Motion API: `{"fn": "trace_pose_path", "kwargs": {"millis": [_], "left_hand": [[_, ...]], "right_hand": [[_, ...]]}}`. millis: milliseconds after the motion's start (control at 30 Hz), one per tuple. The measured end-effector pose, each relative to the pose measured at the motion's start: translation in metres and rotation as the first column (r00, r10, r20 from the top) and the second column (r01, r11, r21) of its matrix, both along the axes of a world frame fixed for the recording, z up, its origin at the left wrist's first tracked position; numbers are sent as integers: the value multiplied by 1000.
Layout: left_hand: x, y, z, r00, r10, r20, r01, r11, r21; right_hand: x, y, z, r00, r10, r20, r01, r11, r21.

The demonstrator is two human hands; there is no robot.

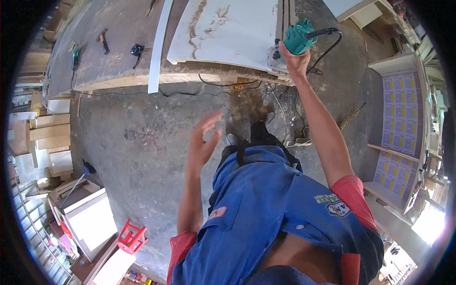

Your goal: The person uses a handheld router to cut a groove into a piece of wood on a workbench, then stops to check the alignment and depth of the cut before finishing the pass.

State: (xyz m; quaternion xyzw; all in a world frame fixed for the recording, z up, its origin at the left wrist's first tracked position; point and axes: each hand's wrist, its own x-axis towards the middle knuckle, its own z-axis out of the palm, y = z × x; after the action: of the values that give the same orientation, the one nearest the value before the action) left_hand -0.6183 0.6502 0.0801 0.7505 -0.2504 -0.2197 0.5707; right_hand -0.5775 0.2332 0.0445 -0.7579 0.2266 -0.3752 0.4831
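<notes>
We see a green power tool with a rounded, ribbed motor body, a paler base at its lower left and a black cord that curves out from its far end and loops down on the right. It is at the right edge of a white panel, close to the panel's near corner; we cannot tell whether the base touches the surface. Our right hand has its fingers wrapped around the body, grasping it, while our left hand hangs in the air over the floor, its fingers loosely spread and holding nothing. The panel, marked with brown stains, lies on a brown table. To its left on the same table we count one long white strip jutting past the near edge, one hammer, one small dark rounded tool and one more green tool near the left end. One red stool stands at lower left. Of containers, we see an open box-like cabinet on the right, its inside lined with sheets in repeating purple and yellow blocks, and at lower left a wooden box with a thin pole leaning at it; its contents are too small to make out.
</notes>
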Motion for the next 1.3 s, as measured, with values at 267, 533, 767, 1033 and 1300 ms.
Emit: {"fn": "trace_pose_path", "kwargs": {"millis": [267, 533, 767, 1033, 1300], "left_hand": [[-111, 51, -246, 546, -69, -835, 241, 967, 78], [-84, -4, -206, 604, -323, -729, 457, 889, -15], [-121, -45, -234, 656, -740, 151, 689, 668, 279], [-142, -57, -183, 726, -476, -496, 659, 689, 303], [64, -59, -104, 976, -185, -119, 219, 859, 462]], "right_hand": [[3, -2, -5, 997, -73, 14, 73, 996, -51], [4, -3, -5, 997, -11, 83, 9, 999, 31], [2, 5, 1, 988, 10, 156, -13, 1000, 18], [1, 6, 2, 982, 47, 182, -74, 987, 144], [1, -8, 5, 992, 110, 62, -108, 993, -37]]}}
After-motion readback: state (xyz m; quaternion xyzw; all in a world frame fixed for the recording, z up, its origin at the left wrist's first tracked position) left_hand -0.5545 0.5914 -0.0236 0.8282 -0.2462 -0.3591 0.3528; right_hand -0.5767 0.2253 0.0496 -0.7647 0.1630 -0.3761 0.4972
